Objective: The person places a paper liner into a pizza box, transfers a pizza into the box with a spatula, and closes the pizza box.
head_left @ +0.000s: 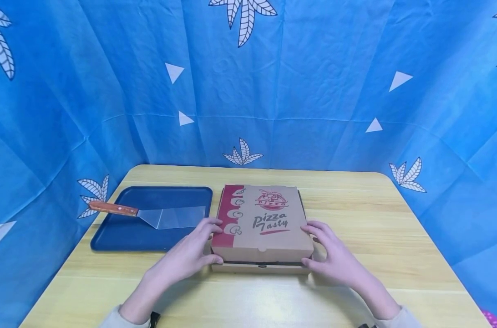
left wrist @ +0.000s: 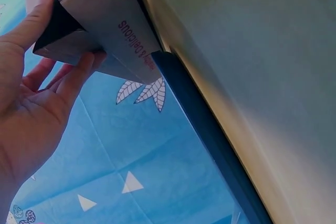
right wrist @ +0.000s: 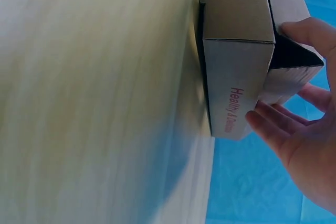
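A cardboard pizza box (head_left: 248, 239) with a red strip and printed lettering lies on the wooden table. Its lid stands slightly raised at the front, leaving a dark gap above the base. My left hand (head_left: 191, 250) holds the lid's left front corner, thumb at the front and fingers along the side. At the opposite front corner, my right hand (head_left: 334, 255) grips the lid in the same way. Both wrist views show a thumb on the lid's front flap, by the left hand (left wrist: 37, 108) and the right hand (right wrist: 310, 145). The box's contents are hidden.
Left of the box is a dark blue tray (head_left: 117, 239). A wide metal turner (head_left: 176, 217) with a wooden handle lies across it, the handle reaching past the tray's left edge. Blue patterned cloth (head_left: 314, 91) hangs around the table (head_left: 265, 303).
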### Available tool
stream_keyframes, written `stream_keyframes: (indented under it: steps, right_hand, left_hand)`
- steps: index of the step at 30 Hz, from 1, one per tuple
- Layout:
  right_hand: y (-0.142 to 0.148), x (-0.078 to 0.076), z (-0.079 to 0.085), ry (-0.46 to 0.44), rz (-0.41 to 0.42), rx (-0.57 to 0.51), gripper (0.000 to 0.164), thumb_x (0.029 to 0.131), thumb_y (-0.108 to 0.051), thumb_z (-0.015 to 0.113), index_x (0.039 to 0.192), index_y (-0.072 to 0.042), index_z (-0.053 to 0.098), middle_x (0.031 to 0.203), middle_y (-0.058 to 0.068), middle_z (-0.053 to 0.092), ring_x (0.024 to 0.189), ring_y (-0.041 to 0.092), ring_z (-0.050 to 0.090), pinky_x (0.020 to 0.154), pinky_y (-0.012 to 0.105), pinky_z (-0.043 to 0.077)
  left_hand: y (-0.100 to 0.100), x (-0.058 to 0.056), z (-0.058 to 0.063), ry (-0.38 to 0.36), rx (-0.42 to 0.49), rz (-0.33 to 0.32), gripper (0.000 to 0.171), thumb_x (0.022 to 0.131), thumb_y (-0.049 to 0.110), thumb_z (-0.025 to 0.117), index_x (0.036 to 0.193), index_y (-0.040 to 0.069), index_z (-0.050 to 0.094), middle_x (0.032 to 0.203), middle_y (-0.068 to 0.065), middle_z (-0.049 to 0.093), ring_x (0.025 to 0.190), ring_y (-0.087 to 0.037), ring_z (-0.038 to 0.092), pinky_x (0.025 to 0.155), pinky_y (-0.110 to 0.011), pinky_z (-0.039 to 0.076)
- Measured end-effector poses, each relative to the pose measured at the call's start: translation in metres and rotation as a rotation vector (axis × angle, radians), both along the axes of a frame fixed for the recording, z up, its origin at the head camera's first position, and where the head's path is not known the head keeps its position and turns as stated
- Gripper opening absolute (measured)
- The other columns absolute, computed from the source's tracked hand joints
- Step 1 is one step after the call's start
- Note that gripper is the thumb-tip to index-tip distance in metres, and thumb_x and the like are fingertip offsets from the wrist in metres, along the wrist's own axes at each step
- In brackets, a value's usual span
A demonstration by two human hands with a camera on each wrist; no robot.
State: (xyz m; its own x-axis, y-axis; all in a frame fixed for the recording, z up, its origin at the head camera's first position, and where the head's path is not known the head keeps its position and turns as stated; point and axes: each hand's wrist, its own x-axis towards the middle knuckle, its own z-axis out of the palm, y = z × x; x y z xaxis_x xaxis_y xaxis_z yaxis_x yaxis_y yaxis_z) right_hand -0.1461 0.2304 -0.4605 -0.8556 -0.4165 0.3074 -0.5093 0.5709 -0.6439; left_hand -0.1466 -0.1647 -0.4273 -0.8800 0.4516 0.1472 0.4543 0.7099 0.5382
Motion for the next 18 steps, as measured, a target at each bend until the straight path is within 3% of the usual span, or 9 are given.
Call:
stream_keyframes:
  steps: [5, 18]
  right_hand:
    - [-0.0009, 0.0009, -0.0002, 0.027, -0.023, 0.059, 0.081, 0.077, -0.018, 0.091, 0.147, -0.007, 0.052, 0.153, 0.016, 0.046, 0.135, 0.044, 0.051, 0.106, 0.066, 0.042]
    - [-0.0008, 0.0012, 0.002, 0.017, -0.021, 0.098, 0.08, 0.079, -0.02, 0.09, 0.149, -0.008, 0.051, 0.154, 0.016, 0.045, 0.136, 0.044, 0.051, 0.107, 0.065, 0.042]
  left_hand:
    - [0.0003, -0.0002, -0.0006, 0.017, -0.005, -0.014, 0.062, 0.081, 0.024, 0.091, 0.131, 0.01, 0.058, 0.148, -0.002, 0.048, 0.123, -0.021, 0.061, 0.099, -0.04, 0.056]
    - [0.0007, 0.0004, 0.0013, 0.034, -0.032, -0.025, 0.059, 0.084, 0.022, 0.089, 0.132, 0.008, 0.057, 0.147, -0.003, 0.048, 0.119, -0.02, 0.062, 0.097, -0.037, 0.057]
